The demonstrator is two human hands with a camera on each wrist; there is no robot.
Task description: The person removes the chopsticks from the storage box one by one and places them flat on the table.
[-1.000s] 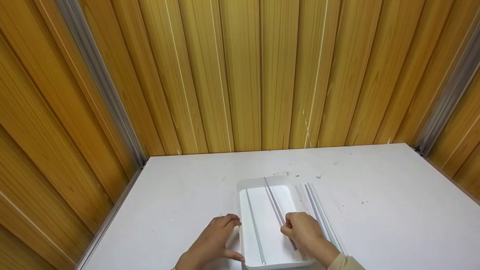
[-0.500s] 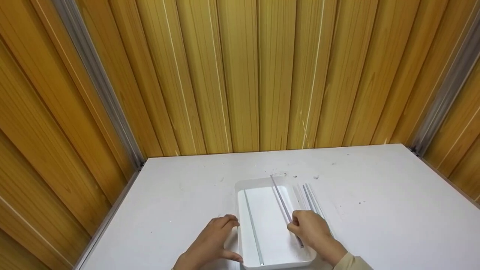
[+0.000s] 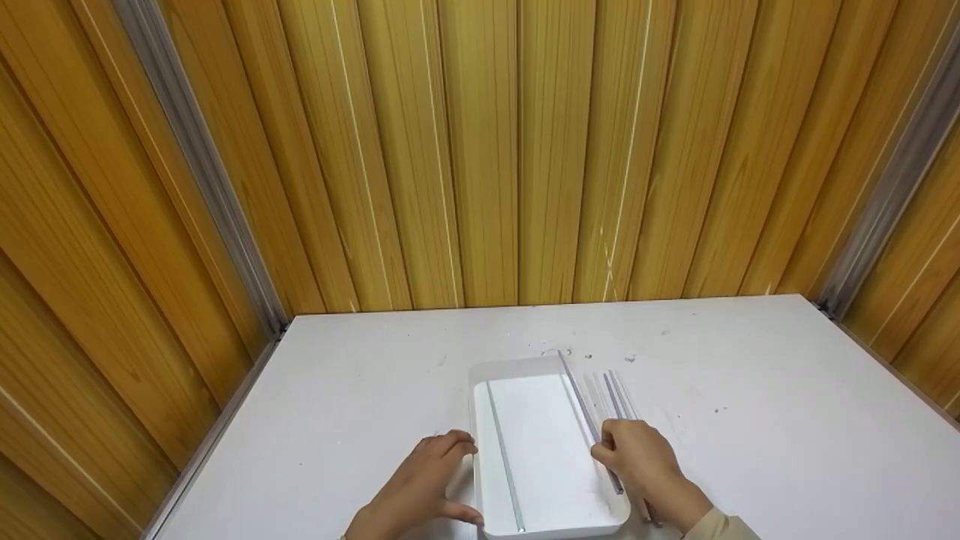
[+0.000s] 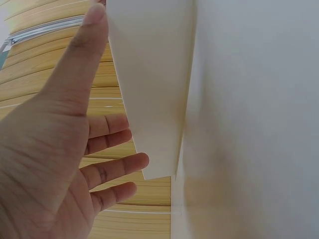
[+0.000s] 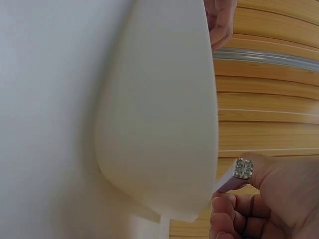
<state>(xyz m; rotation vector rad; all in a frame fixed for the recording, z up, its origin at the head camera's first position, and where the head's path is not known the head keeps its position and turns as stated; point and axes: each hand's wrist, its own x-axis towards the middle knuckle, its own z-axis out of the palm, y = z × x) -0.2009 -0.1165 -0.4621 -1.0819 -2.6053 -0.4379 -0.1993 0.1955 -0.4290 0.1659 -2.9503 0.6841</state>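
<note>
My right hand (image 3: 637, 457) pinches a thin lilac stick (image 3: 577, 390) between thumb and fingers. It runs along the right side of a white rectangular tray (image 3: 491, 369), its far end near the tray's back rim. In the right wrist view, the near end of the lilac stick (image 5: 243, 169) is square and rough, silvery. A pale green stick (image 3: 504, 454) lies lengthwise inside the tray on the left. My left hand (image 3: 424, 480) is at the tray's left side, thumb and fingers spread and fairly straight, fingertips at the rim.
Several thin pale sticks (image 3: 616, 394) lie side by side on the white table (image 3: 757, 420) to the tray's right, partly hidden by my right hand. Yellow wood-patterned panels (image 3: 480, 150) rise behind the table, with grey metal posts (image 3: 202, 157) at the corners.
My right hand has moved to the right with the lilac stick, from over the tray's inside to its right rim. The left hand and the green stick stay put.
</note>
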